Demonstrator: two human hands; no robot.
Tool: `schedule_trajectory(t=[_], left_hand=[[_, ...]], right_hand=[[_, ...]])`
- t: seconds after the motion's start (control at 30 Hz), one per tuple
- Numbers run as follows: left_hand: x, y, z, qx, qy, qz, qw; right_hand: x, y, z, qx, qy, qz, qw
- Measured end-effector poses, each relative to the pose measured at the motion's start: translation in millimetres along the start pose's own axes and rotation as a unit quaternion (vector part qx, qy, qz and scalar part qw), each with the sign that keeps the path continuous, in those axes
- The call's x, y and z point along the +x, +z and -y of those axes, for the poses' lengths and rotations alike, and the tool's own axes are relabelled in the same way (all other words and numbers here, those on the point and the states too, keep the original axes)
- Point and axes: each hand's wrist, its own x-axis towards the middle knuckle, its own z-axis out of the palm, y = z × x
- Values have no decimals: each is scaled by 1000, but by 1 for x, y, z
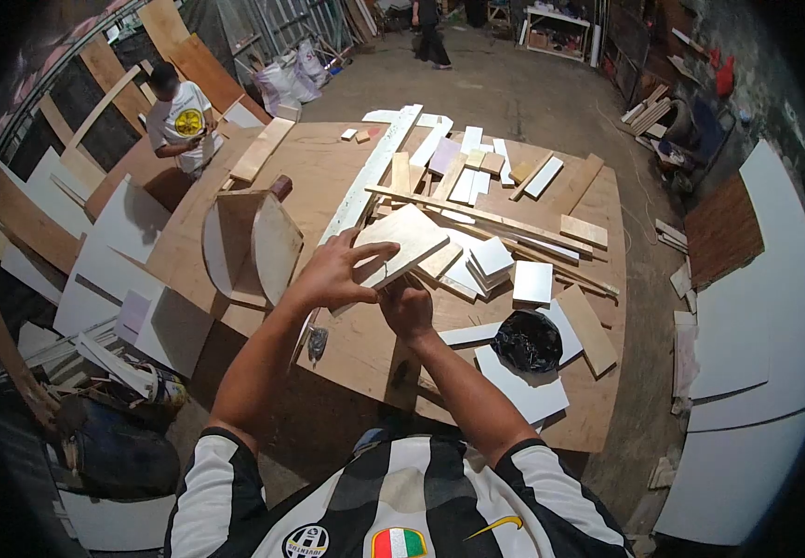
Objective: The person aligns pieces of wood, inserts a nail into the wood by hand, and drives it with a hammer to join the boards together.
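Note:
My left hand grips a pale, flat wooden board with an angled end, thumb and fingers spread around its near left edge. The board is held tilted above the worktable. Under its near edge, my right hand is closed with the fingers curled. Whether it pinches the board or something small is hidden. Beyond the board, wooden strips and white-faced offcuts lie piled on the table. A small dark metal tool or part rests at the table's edge, below my left hand.
On the worktable stand a half-built wooden piece with rounded sides and a black plastic-lined container. A long white-edged plank runs across the top. Another person works at the left. White panels lean at right.

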Motion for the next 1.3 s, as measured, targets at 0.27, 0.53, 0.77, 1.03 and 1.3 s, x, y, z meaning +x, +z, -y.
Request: schedule_trajectory(t=[0.27,0.53,0.77,1.03,1.3], left_hand=[[-3,6,-5,0,-10,-6,1000],[-7,5,-2,18,-20,5,1000],[-7,6,-15,48,-58,6,997],[-8,10,-16,44,-55,13,997],[-13,10,-20,63,-64,12,996]], right_hand=[[-4,-1,-2,15,34,-5,999],[-7,0,-3,21,1,-7,1000],[-7,-7,-1,16,41,15,999],[-12,-6,-3,7,21,-15,1000],[-14,-4,-8,14,5,-33,999]])
